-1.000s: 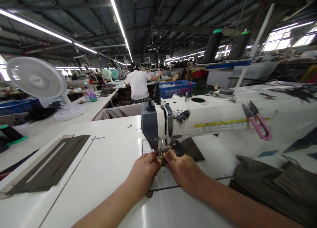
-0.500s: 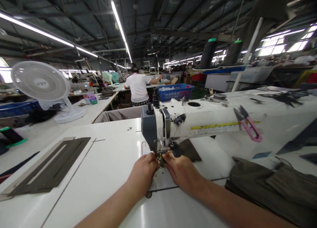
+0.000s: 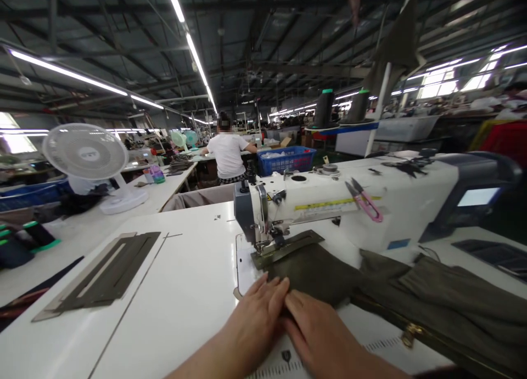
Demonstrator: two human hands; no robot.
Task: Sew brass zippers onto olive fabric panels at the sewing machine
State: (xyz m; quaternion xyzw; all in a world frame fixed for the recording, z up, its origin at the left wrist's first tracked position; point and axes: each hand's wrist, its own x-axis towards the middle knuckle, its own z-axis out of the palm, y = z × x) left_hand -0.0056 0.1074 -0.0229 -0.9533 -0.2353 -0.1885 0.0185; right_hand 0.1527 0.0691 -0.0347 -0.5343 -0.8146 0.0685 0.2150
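A piece of olive fabric (image 3: 317, 269) lies under the needle area of a white sewing machine (image 3: 403, 195), with a folded strip (image 3: 290, 251) along its far edge by the presser foot (image 3: 260, 246). My left hand (image 3: 256, 316) rests on the fabric's near left corner, fingers stretched out flat. Against its fingertips, my right hand (image 3: 323, 327) has its fingers bent together over the fabric's near edge; its grip underneath is partly hidden. To the right the fabric meets a bunched olive piece (image 3: 448, 291) with a brass zipper pull (image 3: 411, 334).
Flat olive pieces (image 3: 111, 275) are stacked on the left of the white table (image 3: 193, 291). Pink-handled snips (image 3: 365, 201) sit on the machine arm. A white fan (image 3: 88, 154), thread cones (image 3: 325, 109), a blue basket (image 3: 286, 159) and a person in white (image 3: 228, 153) are beyond.
My hands have moved from the needle toward me, and now lie together on the fabric. Much more olive fabric shows in front of the machine. The view has shifted to the right.
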